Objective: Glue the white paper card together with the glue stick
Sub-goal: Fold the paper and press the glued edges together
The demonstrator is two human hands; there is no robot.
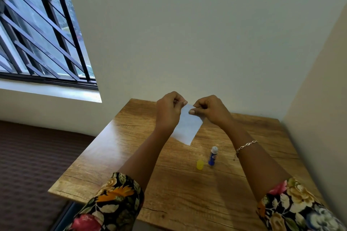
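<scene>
The white paper card [188,125] hangs above the wooden table [131,148], held up by its top edge. My left hand [169,110] pinches the top left corner and my right hand [210,110] pinches the top right corner, thumbs toward me. The card's lower end points down toward the table. A blue glue stick [213,156] stands upright and uncapped on the table, below and to the right of the card. Its yellow cap [200,164] sits just left of it.
The table stands in a corner, with a pale wall behind and another wall [319,99] close on the right. A barred window [41,30] is at the upper left. Dark patterned carpet [33,165] lies left of the table.
</scene>
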